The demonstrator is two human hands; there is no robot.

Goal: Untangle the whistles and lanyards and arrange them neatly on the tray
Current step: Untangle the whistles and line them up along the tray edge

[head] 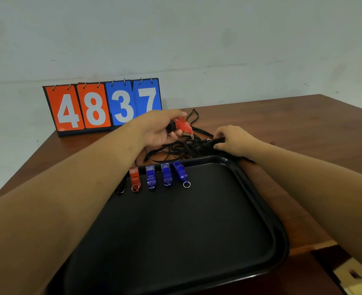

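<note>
Left hand [158,130]: fingers curled round a red whistle [182,124], lifted just above the table, ring end pointing at the cords. Right hand [233,140]: fingers closed on a bunch of black lanyards [175,149], pinning it to the table just past the tray's far edge. Can't tell whether the whistle's ring is clipped to a cord. To do the step well, I'd keep the right hand as the anchor, pull the whistle away slowly along its own cord, and follow that one strand out. Yanking likely tightens the knot, and slack loops could drag onto the tray. Black tray [282,237] is nearest the person. Along its far edge sits a row: a second red whistle [135,178] and three blue whistles [166,174], rings toward the person, plus a black whistle [120,188] half hidden by the left forearm. No lanyards laid out there yet. Brown wooden table [303,120], flip scoreboard [103,105] reading 4837 at the back, pale scuffed wall [197,39] behind.
</note>
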